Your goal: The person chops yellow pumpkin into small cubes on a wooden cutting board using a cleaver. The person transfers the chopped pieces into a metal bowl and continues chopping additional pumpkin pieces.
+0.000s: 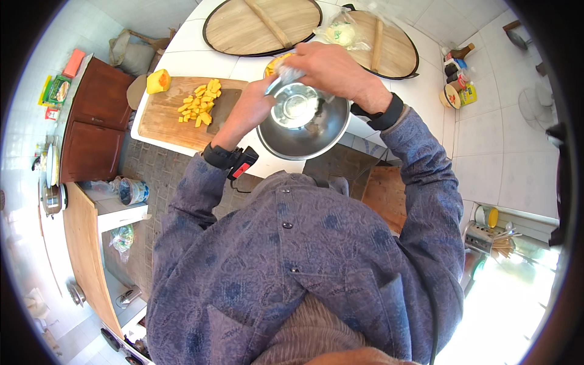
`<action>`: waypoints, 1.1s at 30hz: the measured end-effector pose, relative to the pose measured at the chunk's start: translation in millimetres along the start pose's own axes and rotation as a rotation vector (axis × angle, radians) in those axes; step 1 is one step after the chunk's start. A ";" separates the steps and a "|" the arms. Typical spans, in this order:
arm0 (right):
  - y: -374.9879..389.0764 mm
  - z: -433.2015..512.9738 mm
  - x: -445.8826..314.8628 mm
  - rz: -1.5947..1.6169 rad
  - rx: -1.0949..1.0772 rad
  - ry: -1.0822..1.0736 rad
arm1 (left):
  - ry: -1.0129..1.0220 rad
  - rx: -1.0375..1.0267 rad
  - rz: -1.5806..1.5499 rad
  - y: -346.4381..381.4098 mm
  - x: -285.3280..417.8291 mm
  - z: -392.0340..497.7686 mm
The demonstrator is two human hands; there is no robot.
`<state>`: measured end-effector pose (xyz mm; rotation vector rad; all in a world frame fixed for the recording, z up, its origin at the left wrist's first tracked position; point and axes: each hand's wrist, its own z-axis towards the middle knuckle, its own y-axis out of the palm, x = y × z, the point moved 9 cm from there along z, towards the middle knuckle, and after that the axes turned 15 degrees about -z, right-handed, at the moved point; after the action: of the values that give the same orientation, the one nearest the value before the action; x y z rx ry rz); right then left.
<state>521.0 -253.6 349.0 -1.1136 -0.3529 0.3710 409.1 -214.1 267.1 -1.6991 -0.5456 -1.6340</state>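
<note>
Both hands are above a large stainless-steel bowl near the counter's front edge. My right hand grips crumpled clear plastic, which looks like a bag. The fingers of my left hand close on the bluish edge of the same plastic. What the bag contains is hidden. A smaller shiny metal dish shows inside the bowl, under the hands. Behind them, a container of yellow pieces is partly covered. Left of the bowl, diced yellow pumpkin-like pieces lie on a wooden cutting board, beside a cleaver-like dark blade.
A cut yellow squash sits at the board's far left corner. Two round wooden lids lie at the back, one bearing a plastic bag with pale contents. Bottles and a tub stand along the right wall. A brown cabinet is at left.
</note>
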 end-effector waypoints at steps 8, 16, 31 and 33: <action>83.9 -100.9 53.4 0.514 -0.043 0.725 | 0.021 0.320 -0.367 -52.6 -18.4 -18.6; 170.4 -144.5 -30.4 1.266 0.312 1.307 | 0.238 0.680 -0.546 -28.9 -47.3 -30.5; 186.3 -147.3 -35.1 0.857 -0.002 1.063 | -0.163 0.642 -0.702 -17.4 -161.8 -87.8; 214.7 -154.6 -63.0 0.864 -0.202 1.061 | -0.361 0.702 -0.816 -15.7 -207.8 -102.0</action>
<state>511.3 -321.2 85.8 -1.4646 1.0802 0.4386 304.8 -243.0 61.9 -1.2704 -1.9255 -1.3351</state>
